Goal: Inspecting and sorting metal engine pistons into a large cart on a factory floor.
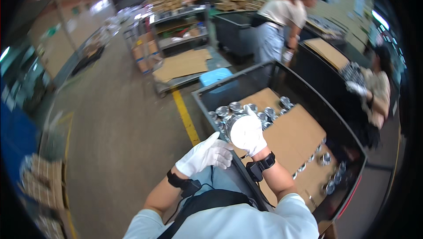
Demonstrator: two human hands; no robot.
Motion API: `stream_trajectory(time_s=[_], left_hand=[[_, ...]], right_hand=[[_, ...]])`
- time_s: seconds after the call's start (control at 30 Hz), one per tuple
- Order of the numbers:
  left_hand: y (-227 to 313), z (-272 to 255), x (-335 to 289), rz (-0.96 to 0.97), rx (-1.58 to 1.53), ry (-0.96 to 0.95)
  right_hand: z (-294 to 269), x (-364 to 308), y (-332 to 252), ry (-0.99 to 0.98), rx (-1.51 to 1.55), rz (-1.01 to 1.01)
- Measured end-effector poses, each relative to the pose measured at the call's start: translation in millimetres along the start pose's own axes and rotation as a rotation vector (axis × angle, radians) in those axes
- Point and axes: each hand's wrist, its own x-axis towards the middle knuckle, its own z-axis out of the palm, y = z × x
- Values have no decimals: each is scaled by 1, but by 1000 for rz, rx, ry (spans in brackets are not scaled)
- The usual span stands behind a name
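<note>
My right hand (pixel 250 134), in a white glove, is over the near left part of a dark bin (pixel 320 93) and grips a shiny round metal part (pixel 228 125). The glove covers much of that part. Just left of the bin's near edge, my left hand (pixel 206 154), also gloved in white, holds nothing; its thumb is apart from its loosely curved fingers. Several similar silver metal parts (pixel 222 110) stand in the bin beyond my right hand. More metal parts (pixel 325 158) lie on cardboard at the bin's right end. A brown cardboard sheet (pixel 293 135) covers the middle.
A blue stool (pixel 215 76) stands past the bin's far left corner. Behind it is a metal cart (pixel 176 40) with cardboard on its lower deck. One person (pixel 282 18) leans over further bins; another person (pixel 374 89) handles metal parts at the right. A yellow line (pixel 185 117) marks the floor.
</note>
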Motion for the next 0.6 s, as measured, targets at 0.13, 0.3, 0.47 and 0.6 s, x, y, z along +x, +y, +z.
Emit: stream_trajectory(time_s=[0.13, 0.3, 0.47, 0.6], left_hand=[[9, -6, -15, 84, -321, -156], [16, -5, -38, 176, -642, -314], [23, 16, -30, 200, -1233, -534], [22, 5, -33, 301, -1091, -450]], right_hand=[[28, 28, 28, -73, -40, 314], [88, 32, 55, 72, -409, 332], [93, 17, 49, -141, -1584, -300], [83, 11, 36, -258, -1503, -548]])
